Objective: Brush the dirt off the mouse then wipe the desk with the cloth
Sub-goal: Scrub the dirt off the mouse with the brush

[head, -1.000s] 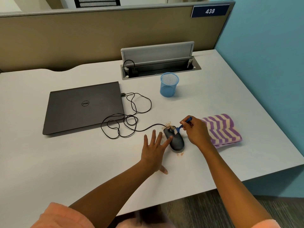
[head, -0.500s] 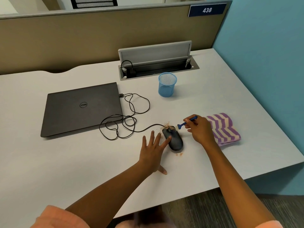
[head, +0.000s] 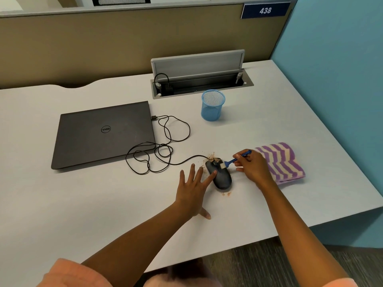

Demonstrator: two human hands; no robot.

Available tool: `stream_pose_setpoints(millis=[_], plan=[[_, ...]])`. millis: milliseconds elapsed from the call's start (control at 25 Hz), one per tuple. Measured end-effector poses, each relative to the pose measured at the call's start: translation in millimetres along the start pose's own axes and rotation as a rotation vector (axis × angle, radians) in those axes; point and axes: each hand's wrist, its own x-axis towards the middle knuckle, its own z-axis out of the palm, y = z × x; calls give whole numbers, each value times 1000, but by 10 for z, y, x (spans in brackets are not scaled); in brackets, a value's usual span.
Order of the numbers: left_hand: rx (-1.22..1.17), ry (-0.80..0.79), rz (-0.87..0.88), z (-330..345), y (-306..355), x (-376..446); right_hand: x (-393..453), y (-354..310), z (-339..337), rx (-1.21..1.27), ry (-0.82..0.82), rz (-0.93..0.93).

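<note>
A black wired mouse (head: 221, 177) lies on the white desk (head: 83, 204). Brown dirt (head: 210, 156) is scattered in front of the mouse, with a few crumbs behind it. My left hand (head: 191, 189) lies flat on the desk with straight fingers, its index fingertip touching the mouse's left side. My right hand (head: 251, 166) pinches a small blue brush (head: 234, 160), whose pale bristles rest on the front of the mouse. A purple and cream striped cloth (head: 281, 162) lies folded just right of my right hand.
A shut dark laptop (head: 103, 133) lies to the left, with the mouse cable (head: 161, 146) looped beside it. A blue mesh cup (head: 212, 105) stands behind the mouse. An open cable tray (head: 201, 83) sits at the back. The desk's right edge runs beside a blue wall.
My right hand lifted the brush off the mouse to the right, then brought it back down onto the mouse's front. My left hand has stayed put.
</note>
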Motion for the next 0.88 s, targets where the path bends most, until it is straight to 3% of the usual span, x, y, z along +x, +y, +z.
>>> stream_pose_setpoints(millis=[120, 280, 440, 600, 880], plan=[[-8, -8, 1, -11, 0, 5, 10, 37, -43, 0, 129, -18], [-10, -20, -3, -3, 0, 23, -10, -25, 18, 9, 12, -38], [-22, -25, -2, 13, 0, 36, 26, -96, -19, -76, 120, -78], [-15, -22, -1, 29, -7, 43, 2, -127, 37, -178, -36, -85], [-15, -32, -2, 24, -4, 46, 84, -289, 166, -99, 40, -116]])
